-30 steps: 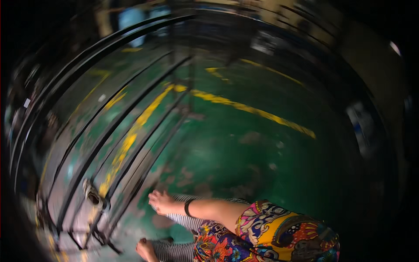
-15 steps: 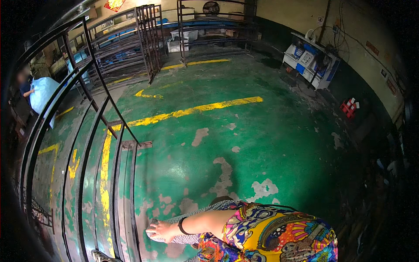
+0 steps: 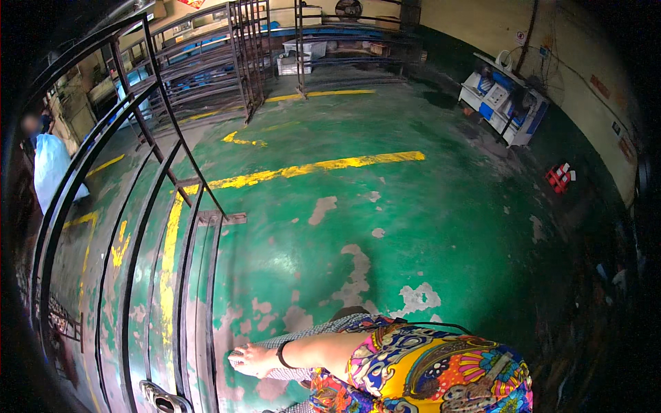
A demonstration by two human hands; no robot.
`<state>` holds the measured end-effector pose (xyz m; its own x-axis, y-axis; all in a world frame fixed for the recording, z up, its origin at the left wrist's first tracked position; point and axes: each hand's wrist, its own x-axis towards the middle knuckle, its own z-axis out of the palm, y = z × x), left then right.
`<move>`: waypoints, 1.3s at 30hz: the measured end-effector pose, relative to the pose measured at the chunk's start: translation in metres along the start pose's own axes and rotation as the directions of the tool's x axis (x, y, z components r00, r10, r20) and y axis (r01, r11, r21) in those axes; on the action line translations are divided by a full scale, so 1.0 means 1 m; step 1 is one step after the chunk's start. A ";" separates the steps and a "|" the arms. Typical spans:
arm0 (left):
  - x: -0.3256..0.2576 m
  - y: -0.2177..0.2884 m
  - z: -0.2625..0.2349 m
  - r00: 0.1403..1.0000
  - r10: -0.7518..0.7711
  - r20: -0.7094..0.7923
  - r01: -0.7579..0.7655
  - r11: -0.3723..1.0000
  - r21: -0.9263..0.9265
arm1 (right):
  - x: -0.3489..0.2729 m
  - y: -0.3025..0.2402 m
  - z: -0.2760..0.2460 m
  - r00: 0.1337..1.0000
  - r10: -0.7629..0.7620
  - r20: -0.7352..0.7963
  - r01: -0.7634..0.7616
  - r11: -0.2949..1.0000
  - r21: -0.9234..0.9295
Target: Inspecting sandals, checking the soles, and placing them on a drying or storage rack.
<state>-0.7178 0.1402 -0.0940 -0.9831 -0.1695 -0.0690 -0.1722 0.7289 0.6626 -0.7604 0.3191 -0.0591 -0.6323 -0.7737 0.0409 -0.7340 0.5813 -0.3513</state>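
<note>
Beside a black, straight-barred metal rack (image 3: 127,289), seemingly rigid, heavy, best gripped mid-bar, the right hand (image 3: 252,361) is resting loosely open; the left hand is staying out of view.

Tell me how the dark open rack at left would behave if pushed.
The rack should stay stiff, since its long bars join into a frame. It's probably light for its size, being mostly open gaps. Pushed high, it might tip, as it looks tall.

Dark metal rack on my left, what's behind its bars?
Behind the metal rack, green floor, yellow markings and part of a large pale blue bag show; what lies directly behind each bar cannot be seen.
</note>
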 end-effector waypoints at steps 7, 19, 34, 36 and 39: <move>0.019 0.026 0.025 0.998 0.008 0.057 -0.001 0.993 -0.121 | -0.007 -0.003 -0.007 0.999 -0.026 -0.020 0.026 0.999 -0.033; -0.149 -0.058 -0.003 0.813 -0.543 -0.211 0.440 0.810 -0.389 | -0.037 -0.024 -0.044 0.958 -0.263 -0.116 0.239 0.953 -0.184; -0.341 0.193 -0.318 0.875 -0.105 -0.473 0.086 0.994 -0.061 | -0.007 0.015 -0.022 0.984 -0.136 0.117 0.145 0.987 -0.076; -0.396 0.147 -0.343 0.771 -0.375 -0.514 0.389 0.917 -0.085 | -0.004 0.023 -0.029 0.988 -0.080 0.131 0.092 0.992 -0.089; -0.521 0.028 -0.339 0.546 -0.628 -0.554 0.702 0.704 -0.107 | 0.002 0.020 -0.025 0.986 -0.090 0.142 0.102 0.992 -0.081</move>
<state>-0.1897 0.0245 0.2135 -0.3945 -0.9180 -0.0409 -0.8045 0.3235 0.4981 -0.7821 0.3355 -0.0423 -0.5223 -0.8506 -0.0609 -0.8121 0.5179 -0.2688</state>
